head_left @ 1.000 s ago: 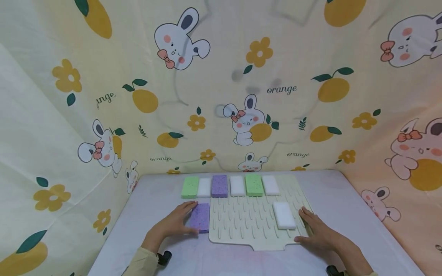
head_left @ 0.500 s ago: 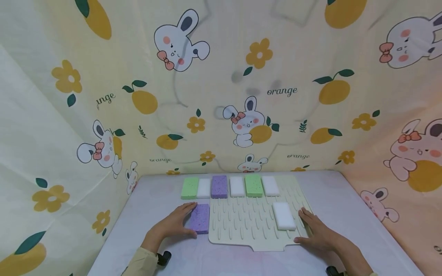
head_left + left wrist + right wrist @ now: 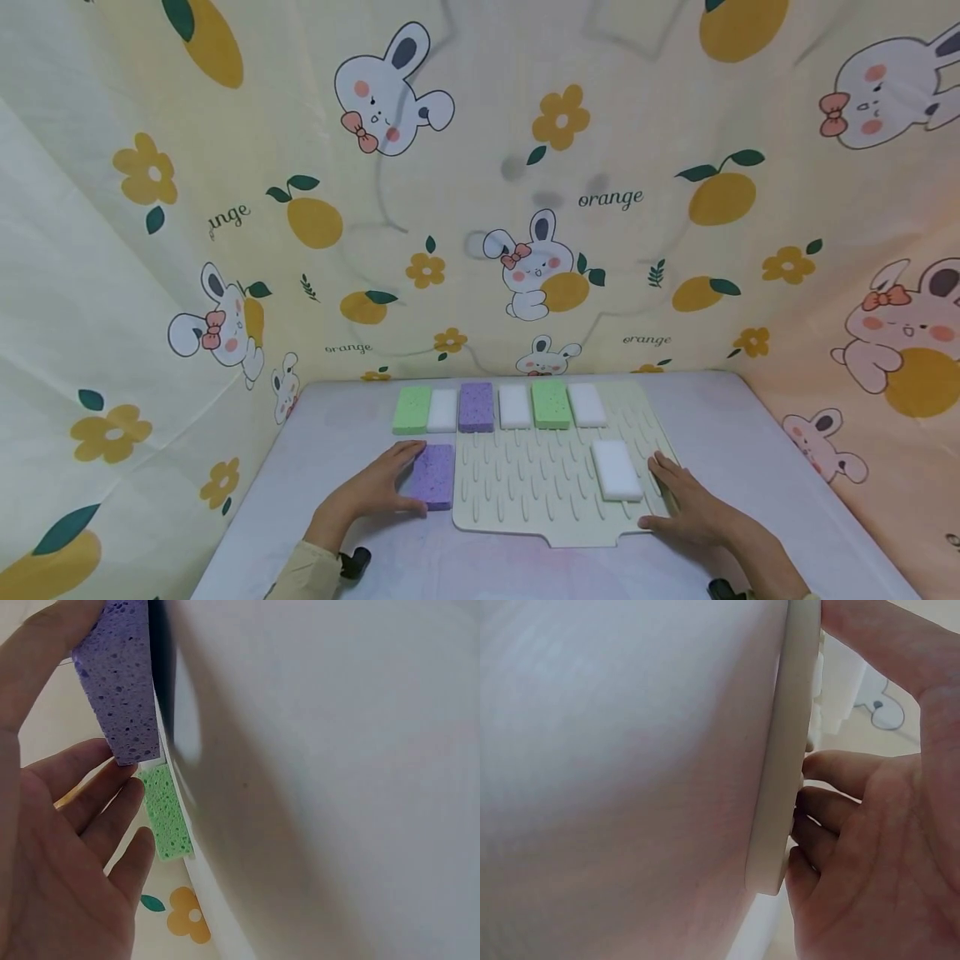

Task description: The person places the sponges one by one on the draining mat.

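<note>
On the left of the table lies a purple sponge (image 3: 432, 477), close against the left edge of a pale ridged draining mat (image 3: 525, 527). My left hand (image 3: 378, 483) holds this sponge by its ends, thumb at the near end and fingertips at the far end. The left wrist view shows the pitted side of the purple sponge (image 3: 124, 690) between thumb and fingers. My right hand (image 3: 690, 504) rests at the mat's right edge, fingers loosely spread on it and thumb near the front corner. A white sponge (image 3: 617, 471) lies on the mat beside those fingers.
Along the back stands a row: a green sponge (image 3: 412, 410), a white sponge (image 3: 442, 410), a purple sponge (image 3: 476, 407), then white, green and white ones reaching onto the mat. A patterned cloth (image 3: 450, 208) hangs behind the white-covered table (image 3: 315, 425).
The left thumb has drawn back slightly to the left along the purple sponge's near end. The right hand, mat and other sponges keep their places.
</note>
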A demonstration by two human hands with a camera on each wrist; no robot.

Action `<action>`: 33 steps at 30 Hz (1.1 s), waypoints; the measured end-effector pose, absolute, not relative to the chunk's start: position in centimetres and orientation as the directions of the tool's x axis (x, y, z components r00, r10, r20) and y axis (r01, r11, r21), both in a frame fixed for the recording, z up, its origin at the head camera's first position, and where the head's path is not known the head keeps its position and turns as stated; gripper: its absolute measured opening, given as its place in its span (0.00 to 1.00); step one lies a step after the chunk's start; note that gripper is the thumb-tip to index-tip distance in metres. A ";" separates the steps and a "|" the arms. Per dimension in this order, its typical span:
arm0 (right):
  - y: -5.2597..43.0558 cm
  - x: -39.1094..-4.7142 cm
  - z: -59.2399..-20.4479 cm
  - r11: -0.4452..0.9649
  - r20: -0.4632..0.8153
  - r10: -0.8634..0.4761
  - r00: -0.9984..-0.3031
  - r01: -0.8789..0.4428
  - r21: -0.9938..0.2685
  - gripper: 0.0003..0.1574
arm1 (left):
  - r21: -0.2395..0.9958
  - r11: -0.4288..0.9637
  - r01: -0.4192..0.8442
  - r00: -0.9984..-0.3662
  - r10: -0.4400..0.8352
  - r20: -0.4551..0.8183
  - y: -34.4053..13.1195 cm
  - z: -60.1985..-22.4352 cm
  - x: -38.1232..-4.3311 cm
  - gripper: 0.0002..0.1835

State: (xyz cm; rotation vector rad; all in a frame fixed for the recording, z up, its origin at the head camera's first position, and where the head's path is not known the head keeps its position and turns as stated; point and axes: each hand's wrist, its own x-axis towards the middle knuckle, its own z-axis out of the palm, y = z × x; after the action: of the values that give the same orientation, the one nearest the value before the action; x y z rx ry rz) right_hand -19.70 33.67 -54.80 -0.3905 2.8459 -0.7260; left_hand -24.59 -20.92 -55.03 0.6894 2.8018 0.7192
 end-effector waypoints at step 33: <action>33.6 -19.9 -54.9 0.860 -0.133 -0.270 -0.954 -0.177 -0.478 0.73 | 0.449 0.758 0.473 -0.859 0.511 0.042 -16.5 -52.9 -24.3 0.58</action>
State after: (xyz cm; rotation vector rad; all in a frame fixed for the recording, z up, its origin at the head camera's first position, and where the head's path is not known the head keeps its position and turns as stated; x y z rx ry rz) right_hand -19.88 33.62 -54.95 -0.3452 2.8395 -0.7013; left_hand -24.31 -16.49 -52.94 0.8044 2.8673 0.6987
